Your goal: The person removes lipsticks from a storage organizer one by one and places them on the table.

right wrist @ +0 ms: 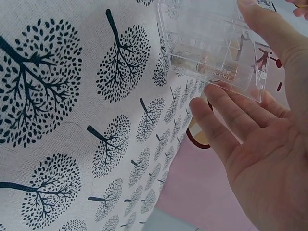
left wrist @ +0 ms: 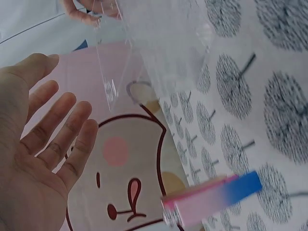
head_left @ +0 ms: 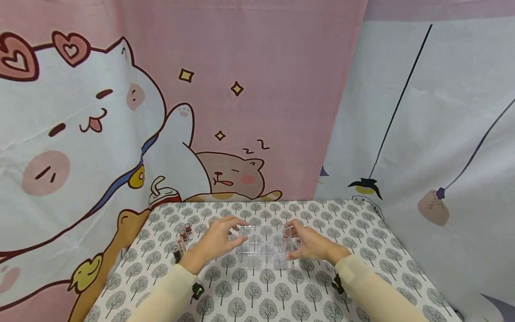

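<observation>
A clear plastic organizer point(head_left: 263, 254) with several square compartments sits on the table between the two hands. My left hand point(head_left: 220, 237) is at its left end, fingers spread and slightly bent. In the left wrist view, a gap shows between that hand point(left wrist: 53, 130) and the clear plastic point(left wrist: 163, 43). At the other end is my right hand point(head_left: 309, 243), thumb and fingers on either side of the corner. The right wrist view has this hand point(right wrist: 260, 134) with extended fingers close to the organizer point(right wrist: 211, 29); whether they touch it is hard to tell.
Several lipstick-like tubes point(head_left: 183, 236) stand on the table's left side. A pink-and-blue stick-shaped item point(left wrist: 211, 199) shows low in the left wrist view. The tree-print tablecloth point(head_left: 253, 295) meets a cartoon-printed curtain point(head_left: 257, 112) at the back.
</observation>
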`<state>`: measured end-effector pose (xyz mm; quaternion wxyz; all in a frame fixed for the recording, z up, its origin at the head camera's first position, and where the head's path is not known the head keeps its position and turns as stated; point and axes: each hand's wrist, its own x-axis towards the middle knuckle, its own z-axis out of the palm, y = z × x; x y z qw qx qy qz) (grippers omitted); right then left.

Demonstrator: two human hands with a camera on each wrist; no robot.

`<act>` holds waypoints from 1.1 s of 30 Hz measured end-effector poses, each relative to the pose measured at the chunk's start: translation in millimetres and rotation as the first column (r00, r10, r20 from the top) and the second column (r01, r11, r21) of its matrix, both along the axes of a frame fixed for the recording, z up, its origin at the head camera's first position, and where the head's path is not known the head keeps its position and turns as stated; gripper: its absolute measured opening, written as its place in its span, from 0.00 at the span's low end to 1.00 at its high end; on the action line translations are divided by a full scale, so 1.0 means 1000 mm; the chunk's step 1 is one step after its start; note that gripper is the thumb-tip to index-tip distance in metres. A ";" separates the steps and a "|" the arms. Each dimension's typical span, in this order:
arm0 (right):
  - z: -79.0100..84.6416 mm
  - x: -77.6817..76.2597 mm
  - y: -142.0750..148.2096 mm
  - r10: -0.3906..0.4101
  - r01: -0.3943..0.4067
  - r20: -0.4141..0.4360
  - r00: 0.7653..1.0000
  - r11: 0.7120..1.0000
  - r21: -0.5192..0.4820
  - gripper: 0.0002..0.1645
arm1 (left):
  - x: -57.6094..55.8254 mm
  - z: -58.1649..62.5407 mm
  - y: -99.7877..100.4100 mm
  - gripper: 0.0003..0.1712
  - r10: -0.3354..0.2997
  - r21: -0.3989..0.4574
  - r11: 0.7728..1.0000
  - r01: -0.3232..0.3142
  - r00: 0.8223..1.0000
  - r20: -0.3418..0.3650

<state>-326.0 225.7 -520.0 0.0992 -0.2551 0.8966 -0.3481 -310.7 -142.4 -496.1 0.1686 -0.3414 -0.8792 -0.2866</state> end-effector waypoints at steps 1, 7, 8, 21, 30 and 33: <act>0.000 0.000 0.000 0.001 -0.001 -0.001 1.000 1.000 -0.001 0.60 | 0.000 0.000 0.003 0.22 -0.004 0.004 1.000 0.004 1.000 0.004; 0.001 -0.004 0.000 0.019 -0.019 -0.010 1.000 1.000 -0.011 0.60 | -0.004 0.000 0.021 0.23 -0.021 0.014 1.000 0.020 0.998 0.062; 0.001 -0.004 0.000 0.021 -0.021 -0.013 1.000 1.000 -0.013 0.60 | -0.004 0.000 0.024 0.24 -0.024 0.010 1.000 0.024 0.997 0.070; 0.000 -0.005 0.003 0.029 -0.029 -0.026 0.999 0.999 -0.021 0.60 | -0.011 -0.007 0.058 0.21 -0.090 0.045 0.995 0.085 0.987 0.135; -0.004 -0.004 0.003 0.020 -0.020 -0.020 1.000 1.000 -0.005 0.59 | -0.012 -0.015 0.077 0.20 -0.079 0.055 0.996 0.070 0.981 0.180; -0.004 -0.004 0.003 0.022 -0.023 -0.019 1.000 1.000 -0.012 0.60 | -0.015 -0.016 0.084 0.21 -0.077 0.061 0.996 0.066 0.980 0.184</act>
